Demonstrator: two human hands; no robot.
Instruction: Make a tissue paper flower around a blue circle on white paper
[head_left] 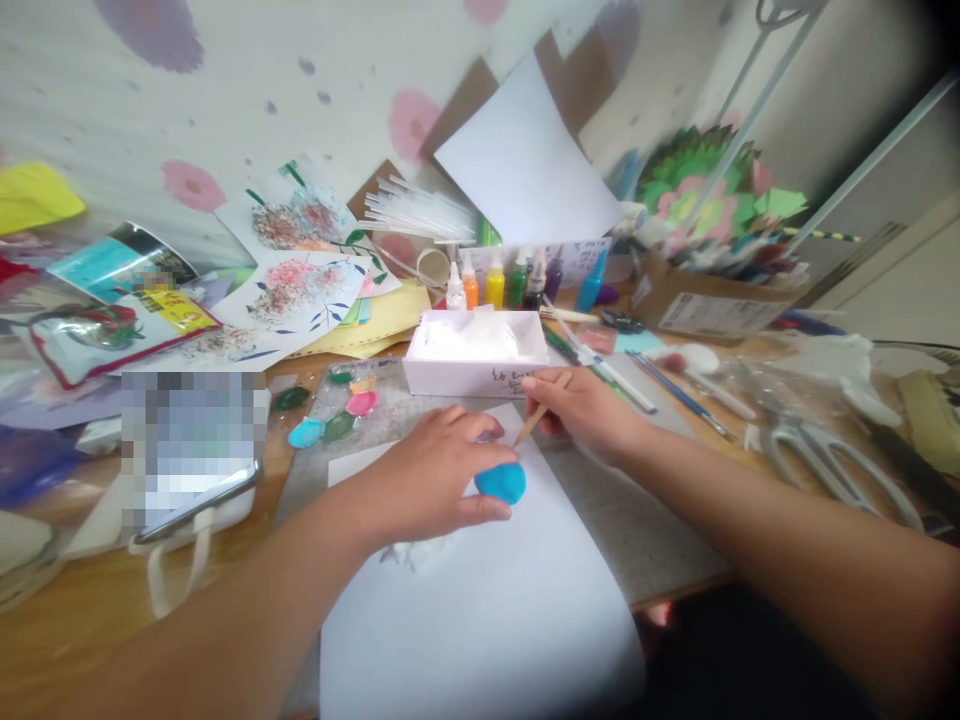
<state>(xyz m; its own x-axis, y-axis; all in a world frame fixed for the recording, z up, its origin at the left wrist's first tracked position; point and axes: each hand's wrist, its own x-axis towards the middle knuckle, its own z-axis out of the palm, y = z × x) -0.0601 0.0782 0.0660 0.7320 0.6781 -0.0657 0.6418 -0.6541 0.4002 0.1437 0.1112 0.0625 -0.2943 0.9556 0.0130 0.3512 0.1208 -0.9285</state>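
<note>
On the white paper [480, 600], left hand [427, 480] pinched blue clay [500, 482]; right hand [581, 410] gripped a wooden stick [541, 410]; light, steady strokes advised.

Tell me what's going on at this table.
A person is working a blue clay lump on a white sheet. The left hand pins the lump down; the right hand holds a wooden stick with its tip by the lump. A white box sits just behind.
</note>
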